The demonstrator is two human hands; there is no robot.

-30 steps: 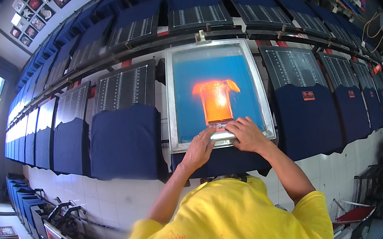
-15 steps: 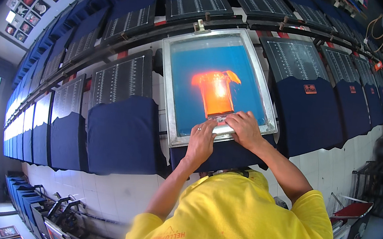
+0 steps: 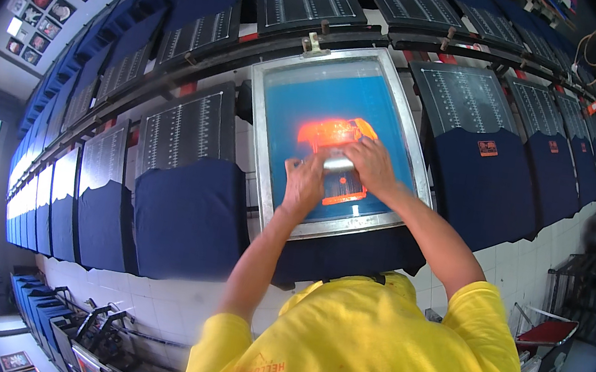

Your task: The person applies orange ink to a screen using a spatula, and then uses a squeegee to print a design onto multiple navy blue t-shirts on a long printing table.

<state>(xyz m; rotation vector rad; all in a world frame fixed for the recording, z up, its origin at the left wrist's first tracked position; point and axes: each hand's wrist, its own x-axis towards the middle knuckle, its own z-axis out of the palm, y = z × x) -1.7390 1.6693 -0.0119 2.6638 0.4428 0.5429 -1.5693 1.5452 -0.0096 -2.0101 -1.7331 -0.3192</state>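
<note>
A screen printing frame (image 3: pixel 266 175) with a pale metal rim and blue mesh (image 3: pixel 294 96) lies over a dark navy shirt (image 3: pixel 349 254). My left hand (image 3: pixel 303 183) and my right hand (image 3: pixel 373 167) both grip a squeegee (image 3: pixel 338 163) in the middle of the mesh, one at each end. Its pale bar shows between them; the rest is hidden under my fingers. Bright orange ink (image 3: pixel 333 131) is heaped on its far side. On its near side, a small design outlined in orange ink (image 3: pixel 344 201) shows through the mesh.
Rows of dark boards bearing navy shirts (image 3: pixel 191 210) stand on both sides and beyond a dark rail (image 3: pixel 270 49). Right-hand shirts (image 3: pixel 481 179) carry small orange prints. A metal clamp (image 3: pixel 314 45) holds the frame's far edge. A red-seated chair (image 3: pixel 548 332) is at the right.
Both hands have moved the squeegee away from me, from the frame's near edge to the mesh's middle. The long orange patch is now a shorter heap, and the small design shows nearer me.
</note>
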